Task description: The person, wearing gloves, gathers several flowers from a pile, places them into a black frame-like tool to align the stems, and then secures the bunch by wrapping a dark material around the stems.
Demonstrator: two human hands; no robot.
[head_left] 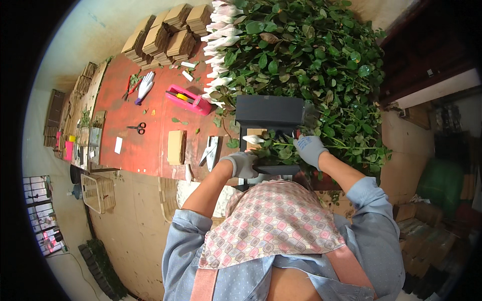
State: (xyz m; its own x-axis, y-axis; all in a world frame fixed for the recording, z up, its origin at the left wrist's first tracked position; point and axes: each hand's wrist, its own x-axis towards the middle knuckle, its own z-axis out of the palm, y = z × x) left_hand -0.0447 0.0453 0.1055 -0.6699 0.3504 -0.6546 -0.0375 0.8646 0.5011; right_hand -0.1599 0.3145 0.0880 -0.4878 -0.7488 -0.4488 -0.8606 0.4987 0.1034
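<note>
A rose with a white netted bud [253,139] lies across an open-fronted dark box-shaped device [269,109] in front of me. My right hand [310,150], in a grey glove, is closed around its leafy stem at the device's right side. A small red thing shows beside those fingers. My left hand [243,164], gloved alike, curls at the near left of the device, below the bud. Its fingertips are partly hidden, and I cannot make out what they hold. A small piece of brown cardboard [256,132] sits behind the bud.
A large heap of leafy rose stems [301,55] fills the far right of the red table [150,113]. Left of the device lie a cardboard stack [176,147], a silver-grey tool [211,152], a pink tape dispenser [189,99], black scissors [137,128] and a white glove [145,88]. Cardboard bundles [168,37] stand behind.
</note>
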